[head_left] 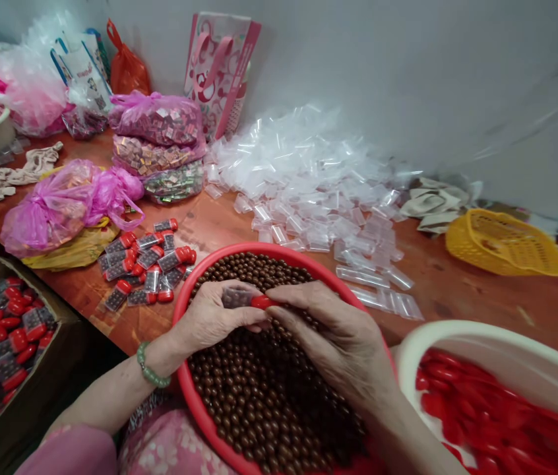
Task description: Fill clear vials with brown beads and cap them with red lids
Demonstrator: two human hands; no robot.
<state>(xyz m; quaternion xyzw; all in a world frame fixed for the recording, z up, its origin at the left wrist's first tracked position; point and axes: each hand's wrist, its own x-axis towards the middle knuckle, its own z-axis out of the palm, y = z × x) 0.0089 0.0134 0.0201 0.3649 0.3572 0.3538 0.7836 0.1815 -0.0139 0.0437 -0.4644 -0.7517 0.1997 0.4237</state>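
Fingers of our left hand [207,313] and right hand [336,330] pinch a filled tube [237,297] and its red cap [262,302] above brown balls [244,396]; we note capped tubes [36,323] boxed, clear tubes [303,178] remaining.

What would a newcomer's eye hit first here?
Probably the round red plastic basin of shiny brown balls, front centre. The left hand and right hand hold a clear red-capped bottle above them. Behind lies a heap of clear plastic containers; lower right, a cream plastic tub of red pieces.
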